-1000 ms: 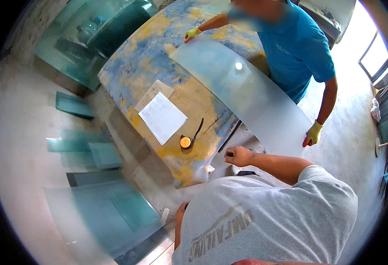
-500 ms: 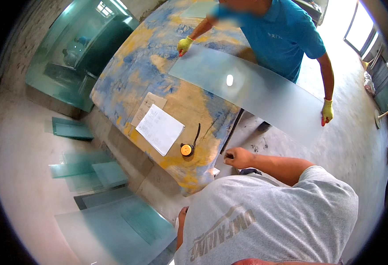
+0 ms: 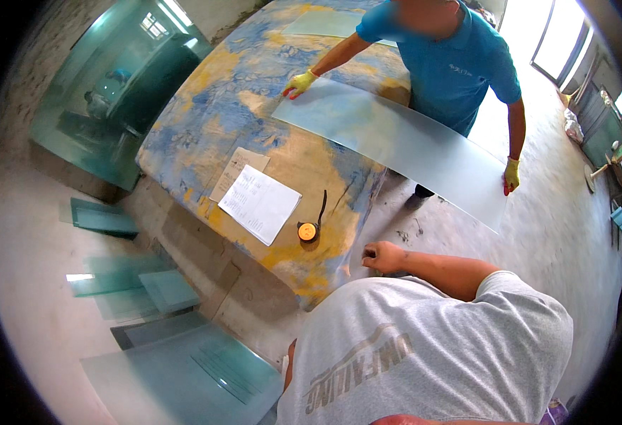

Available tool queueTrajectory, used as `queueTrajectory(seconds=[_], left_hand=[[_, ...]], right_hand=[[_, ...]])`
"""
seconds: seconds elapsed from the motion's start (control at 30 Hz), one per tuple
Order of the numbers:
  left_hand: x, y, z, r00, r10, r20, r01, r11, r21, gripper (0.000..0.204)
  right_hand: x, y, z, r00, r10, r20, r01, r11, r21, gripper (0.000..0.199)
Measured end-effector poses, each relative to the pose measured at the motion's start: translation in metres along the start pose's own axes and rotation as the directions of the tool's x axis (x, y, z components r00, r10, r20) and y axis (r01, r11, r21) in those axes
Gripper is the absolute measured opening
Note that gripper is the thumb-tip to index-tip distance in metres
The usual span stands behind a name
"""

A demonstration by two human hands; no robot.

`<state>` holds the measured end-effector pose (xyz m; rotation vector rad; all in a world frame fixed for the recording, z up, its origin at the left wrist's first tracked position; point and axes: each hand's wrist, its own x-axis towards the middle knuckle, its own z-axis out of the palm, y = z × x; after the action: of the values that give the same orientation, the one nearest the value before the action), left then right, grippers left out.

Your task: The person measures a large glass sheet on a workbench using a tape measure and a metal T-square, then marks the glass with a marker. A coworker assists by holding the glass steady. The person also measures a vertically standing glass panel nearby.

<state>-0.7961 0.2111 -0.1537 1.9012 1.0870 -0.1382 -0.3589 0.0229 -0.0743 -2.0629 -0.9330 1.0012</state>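
My right hand [image 3: 384,256] is curled shut on nothing, by the table [image 3: 268,106] corner; my left is out of sight. The glass sheet [image 3: 396,145] hangs off the table, held by a co-worker: heavy, stiff, brittle, best gripped at its edges.

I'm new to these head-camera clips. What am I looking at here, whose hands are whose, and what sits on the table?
The picture comes from a fisheye camera on a person's head, looking down, so edges bend. The grey shirt at the bottom is the wearer's own. Their right hand is a loose fist at the corner of the blue and yellow table, holding nothing visible; their left hand is out of view. Across it, a co-worker in yellow gloves holds a frosted glass sheet. On the table lie paper sheets and an orange tape measure. Glass panes lie on the floor.
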Motion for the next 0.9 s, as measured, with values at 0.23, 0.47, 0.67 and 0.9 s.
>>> queueTrajectory(seconds=[0.23,0.47,0.67,0.9], left_hand=[[0.013,-0.029,-0.019,0.999,0.031,0.031,-0.032,0.999,0.015,0.016],[0.033,-0.046,-0.03,0.998,0.056,0.036,-0.057,0.998,0.039,0.015],[0.044,-0.052,-0.03,0.997,0.054,0.062,-0.058,0.996,0.063,0.015],[0.056,-0.049,-0.019,0.996,0.012,0.09,-0.021,0.995,0.098,0.015]], right_hand=[[-0.012,0.021,0.018,0.995,0.063,-0.082,-0.065,0.998,-0.011,0.038],[-0.019,0.03,0.024,0.98,0.186,-0.063,-0.194,0.97,-0.146,0.045],[-0.027,0.038,0.022,0.981,0.148,-0.126,-0.163,0.979,-0.119,0.041],[-0.031,-0.025,-0.008,0.983,0.059,0.175,-0.127,0.904,0.407,0.04]])
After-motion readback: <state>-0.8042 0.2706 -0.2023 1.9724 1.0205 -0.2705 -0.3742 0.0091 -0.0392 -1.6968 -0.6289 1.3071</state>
